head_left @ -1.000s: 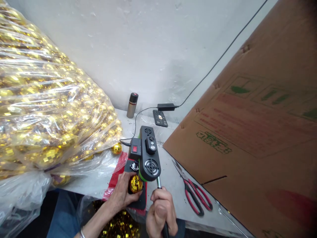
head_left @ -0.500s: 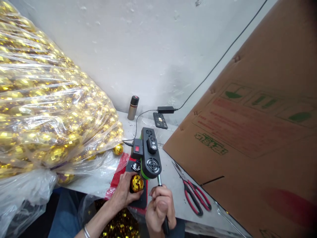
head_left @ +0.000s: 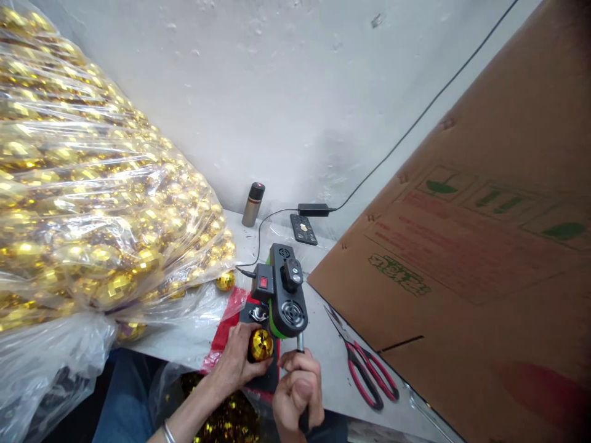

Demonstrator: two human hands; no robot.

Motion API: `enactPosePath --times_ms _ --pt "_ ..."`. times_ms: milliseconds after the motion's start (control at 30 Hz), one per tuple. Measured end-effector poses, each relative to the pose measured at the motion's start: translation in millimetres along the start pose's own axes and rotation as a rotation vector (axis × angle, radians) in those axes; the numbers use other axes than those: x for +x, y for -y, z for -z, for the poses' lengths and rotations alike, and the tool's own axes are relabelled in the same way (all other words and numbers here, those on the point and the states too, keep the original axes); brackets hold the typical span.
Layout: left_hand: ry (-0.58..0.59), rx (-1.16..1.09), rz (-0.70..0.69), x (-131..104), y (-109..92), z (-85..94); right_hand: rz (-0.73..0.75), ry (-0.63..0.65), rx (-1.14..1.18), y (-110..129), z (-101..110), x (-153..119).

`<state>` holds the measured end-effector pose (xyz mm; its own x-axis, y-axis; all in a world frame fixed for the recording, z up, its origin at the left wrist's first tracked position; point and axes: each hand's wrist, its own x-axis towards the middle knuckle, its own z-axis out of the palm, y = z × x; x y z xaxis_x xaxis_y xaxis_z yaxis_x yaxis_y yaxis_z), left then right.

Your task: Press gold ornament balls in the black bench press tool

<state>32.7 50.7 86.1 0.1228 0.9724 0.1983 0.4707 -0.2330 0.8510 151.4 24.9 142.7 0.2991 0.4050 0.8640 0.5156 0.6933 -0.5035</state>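
A small gold mirrored ball (head_left: 261, 344) sits between the thumb and fingers of my left hand (head_left: 236, 357), over the black base of a small machine. That machine (head_left: 287, 292) has a black top with round vents, green sides and a box with a red switch. My right hand (head_left: 299, 389) is wrapped round a lever (head_left: 300, 342) with a metal rod and black grip, at the machine's near right. Beneath the machine lies red plastic film (head_left: 226, 323).
Left stands a big clear bag (head_left: 115, 203) of gold balls, with one loose ball (head_left: 226, 280) beside it. Red-handled scissors (head_left: 364, 369) lie right, against a large cardboard box (head_left: 452, 246). Behind are a spray can (head_left: 253, 205), a phone (head_left: 303, 229) and a power adapter (head_left: 313, 210).
The whole view has shifted slightly, so things appear a little lower and further right. Both hands keep their grips, with no clear movement relative to the machine.
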Motion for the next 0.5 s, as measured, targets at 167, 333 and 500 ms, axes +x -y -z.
enactPosePath --times_ms 167,333,500 --pt "-0.021 0.004 0.006 2.3 -0.6 -1.3 0.060 0.112 -0.006 0.9 11.7 11.6" --pt "0.005 -0.019 -0.005 -9.3 -3.9 6.1 -0.122 0.151 0.021 39.8 21.3 71.1" --pt "0.026 0.069 -0.219 -35.4 3.8 35.7 -0.131 0.174 -0.027 57.4 12.4 100.7"
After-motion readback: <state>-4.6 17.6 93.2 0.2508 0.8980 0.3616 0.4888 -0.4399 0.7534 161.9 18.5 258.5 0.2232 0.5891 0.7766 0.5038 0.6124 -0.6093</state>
